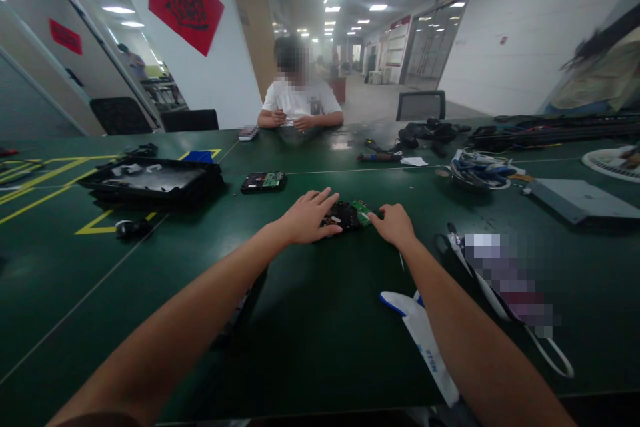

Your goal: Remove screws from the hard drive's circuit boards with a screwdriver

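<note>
Between my hands a black device (336, 215) with a green circuit board (362, 211) lies on the dark green table (320, 347); it resembles a hard drive. My left hand (313, 217) rests over its left part with the fingers spread, covering some of it. At the board's right edge, my right hand (397, 225) has its thumb and forefinger on the board, the other fingers curled. A similar black unit with a green board (263, 181) lies farther off to the left. Under my right forearm is a white and blue packet (425, 337).
A black tray-like casing (160, 180) holds scraps at left. A bundle of cables (477, 170) sits in a bowl at right, beside a flat grey box (583, 200). A partly blurred pouch-like object (505, 280) lies right of my forearm. Across the table sits a person (303, 103).
</note>
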The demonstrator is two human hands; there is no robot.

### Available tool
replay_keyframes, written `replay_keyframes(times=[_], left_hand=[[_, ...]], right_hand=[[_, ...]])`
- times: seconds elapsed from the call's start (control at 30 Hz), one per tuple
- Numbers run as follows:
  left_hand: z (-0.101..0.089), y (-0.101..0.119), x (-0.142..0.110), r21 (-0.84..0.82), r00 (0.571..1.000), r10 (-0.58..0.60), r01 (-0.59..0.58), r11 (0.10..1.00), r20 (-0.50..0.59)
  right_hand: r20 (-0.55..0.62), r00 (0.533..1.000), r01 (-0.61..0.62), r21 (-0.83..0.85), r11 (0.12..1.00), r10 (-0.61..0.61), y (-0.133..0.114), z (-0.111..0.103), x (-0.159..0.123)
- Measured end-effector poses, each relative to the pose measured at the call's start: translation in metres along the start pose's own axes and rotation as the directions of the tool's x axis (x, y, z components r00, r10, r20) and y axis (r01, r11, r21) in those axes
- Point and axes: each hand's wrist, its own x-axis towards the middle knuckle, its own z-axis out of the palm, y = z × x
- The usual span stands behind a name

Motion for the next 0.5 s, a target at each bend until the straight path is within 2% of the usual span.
replay_keyframes(times=[0.03, 0.1, 0.2, 0.3, 0.37, 0.5], left_hand=[[-0.006, -0.003, -0.018, 0.027, 0.995, -0.097, 0.097, 0.995, -0.007], [-0.015, -0.011, -0.058, 0.076, 0.954, -0.3, 0.299, 0.951, -0.003], [-0.017, -0.019, -0.116, 0.104, 0.829, -0.559, 0.554, 0.826, 0.024], [-0.006, -0.016, -0.162, 0.08, 0.712, -0.701, 0.698, 0.712, 0.03], [0.005, -0.009, -0.181, 0.061, 0.646, -0.763, 0.761, 0.646, 0.022], [0.024, 0.005, -0.195, 0.036, 0.571, -0.821, 0.82, 0.571, 0.012]], right_hand=[[0.018, 1.0, -0.003, -0.016, 1.0, 0.004, -0.003, 0.0, -0.002], [0.036, 0.999, -0.028, -0.05, 0.998, 0.03, -0.011, -0.001, -0.007], [0.045, 0.998, -0.039, -0.085, 0.996, 0.043, -0.02, -0.003, -0.011], [0.06, 0.996, -0.058, -0.096, 0.994, 0.064, -0.024, -0.004, -0.013], [0.067, 0.995, -0.064, -0.088, 0.994, 0.07, -0.025, -0.004, -0.012], [0.07, 0.993, -0.086, -0.062, 0.994, 0.09, -0.022, -0.003, -0.009]])
